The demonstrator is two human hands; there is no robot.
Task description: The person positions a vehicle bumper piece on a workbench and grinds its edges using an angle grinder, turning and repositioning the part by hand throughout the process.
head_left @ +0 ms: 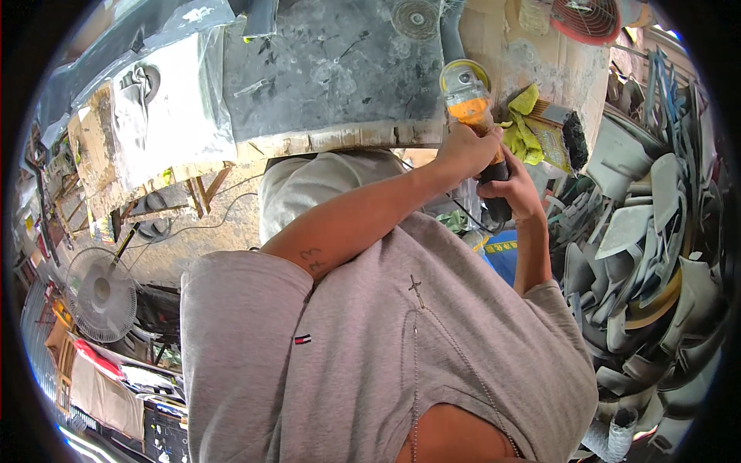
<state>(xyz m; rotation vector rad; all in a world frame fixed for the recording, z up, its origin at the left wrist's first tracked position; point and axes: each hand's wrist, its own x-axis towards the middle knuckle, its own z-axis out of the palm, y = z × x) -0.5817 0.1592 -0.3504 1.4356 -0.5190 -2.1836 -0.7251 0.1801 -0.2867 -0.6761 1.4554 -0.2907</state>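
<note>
Gripping an orange-and-black grinder (469,110) at upper right with left hand (465,150) and right hand (519,187), seemingly not yet grinding anything.

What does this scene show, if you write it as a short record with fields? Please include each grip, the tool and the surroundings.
Left grip: closed around the orange-and-black handheld power tool, near its orange part
Right grip: closed around the tool's black rear handle
Tool head: round, yellow-rimmed, pointing away from the wearer; contact with anything beneath unclear
Worktop: scuffed dark-grey flat sheet, left of the tool head
Right of tool: crumpled yellow-green fabric piece
Far right: heaped grey curved pieces
Lower left: round white wire-cage fan
</note>
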